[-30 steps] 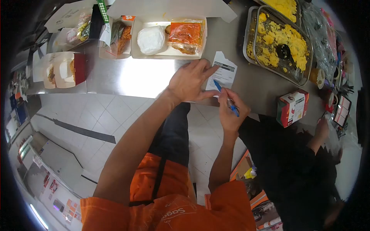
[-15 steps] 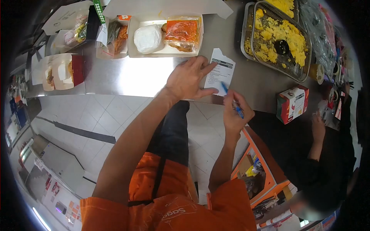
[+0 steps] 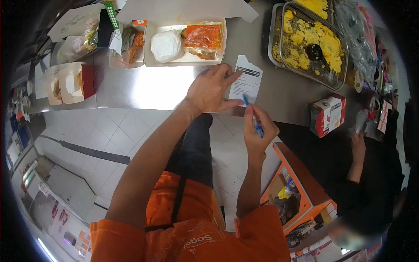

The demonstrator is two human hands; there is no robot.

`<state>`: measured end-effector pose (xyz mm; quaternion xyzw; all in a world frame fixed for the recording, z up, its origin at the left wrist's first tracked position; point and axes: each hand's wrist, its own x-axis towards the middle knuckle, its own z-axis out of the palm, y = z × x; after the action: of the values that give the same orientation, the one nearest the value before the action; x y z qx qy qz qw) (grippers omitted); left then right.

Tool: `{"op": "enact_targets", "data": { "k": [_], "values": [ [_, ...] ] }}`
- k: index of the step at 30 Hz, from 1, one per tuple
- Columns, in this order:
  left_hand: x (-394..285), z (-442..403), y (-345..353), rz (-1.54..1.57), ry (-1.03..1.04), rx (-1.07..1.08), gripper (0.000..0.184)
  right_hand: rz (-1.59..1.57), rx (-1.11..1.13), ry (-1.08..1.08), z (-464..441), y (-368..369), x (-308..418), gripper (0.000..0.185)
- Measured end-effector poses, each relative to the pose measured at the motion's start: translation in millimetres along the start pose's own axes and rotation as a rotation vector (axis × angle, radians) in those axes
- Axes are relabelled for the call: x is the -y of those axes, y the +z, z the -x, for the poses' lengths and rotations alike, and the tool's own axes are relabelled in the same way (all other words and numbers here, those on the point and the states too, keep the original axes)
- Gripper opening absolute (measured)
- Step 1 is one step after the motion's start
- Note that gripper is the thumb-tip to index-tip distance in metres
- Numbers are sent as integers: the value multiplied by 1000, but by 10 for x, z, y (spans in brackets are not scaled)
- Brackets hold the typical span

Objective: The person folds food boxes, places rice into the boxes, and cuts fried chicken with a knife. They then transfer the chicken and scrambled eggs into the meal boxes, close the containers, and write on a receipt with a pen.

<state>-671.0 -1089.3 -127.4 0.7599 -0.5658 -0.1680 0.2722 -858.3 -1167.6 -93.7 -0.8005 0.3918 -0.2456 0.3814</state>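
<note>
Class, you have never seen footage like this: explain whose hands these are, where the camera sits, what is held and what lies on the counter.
No robot here: a person works bare-handed. Every picture comes from one head-worn camera looking forward and down. The left hand steadies a printed slip; the right hand holds a blue pen over it. On the metal counter sit an open food carton and a tray of yellow food.

Orange short-sleeved shirt [image 3: 192, 238], white lettering across chest; dark trousers [image 3: 196, 146]; black strap [image 3: 179, 198] down front.
</note>
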Motion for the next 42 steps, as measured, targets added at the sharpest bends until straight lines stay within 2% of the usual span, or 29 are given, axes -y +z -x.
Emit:
{"op": "enact_targets", "data": {
  "k": [4,7,10,13,16,19,22,24,26,27,29,32,35,40,42],
  "values": [
    [-6,-4,12,12,8,-71,81,192,66,-228,-351,20,-146,33],
    [6,-21,9,34,18,-62,82,132,245,-52,-306,-82,-205,48],
    [16,9,16,58,0,-25,84,289,205,-103,-277,-100,-173,56],
    [22,18,-23,71,-3,0,85,389,253,-172,-358,-80,-41,54],
    [27,22,-87,48,9,2,83,210,125,-83,-397,-2,56,47],
    [20,43,-72,49,-23,72,83,124,218,-76,-669,249,684,37],
    [83,59,23,64,-67,172,83,351,315,-405,-1154,695,1049,33],
    [94,84,-4,82,-43,206,82,582,354,-412,-1301,798,1102,34],
    [128,100,9,71,36,16,81,804,347,-459,-1416,864,1056,35],
    [110,115,4,72,73,-78,80,761,378,-499,-1459,839,1040,34],
    [66,120,-53,49,90,-99,78,682,441,-570,-1558,727,1021,31],
    [39,115,-142,40,93,-107,75,444,401,-380,-1670,437,1179,24],
    [49,156,-114,45,83,-115,68,118,51,-164,-1742,328,1052,24],
    [49,110,30,59,51,-154,52,355,47,16,-1152,16,505,24],
    [53,93,20,46,38,-141,48,668,8,40,-781,-55,28,26]
  ]
}}
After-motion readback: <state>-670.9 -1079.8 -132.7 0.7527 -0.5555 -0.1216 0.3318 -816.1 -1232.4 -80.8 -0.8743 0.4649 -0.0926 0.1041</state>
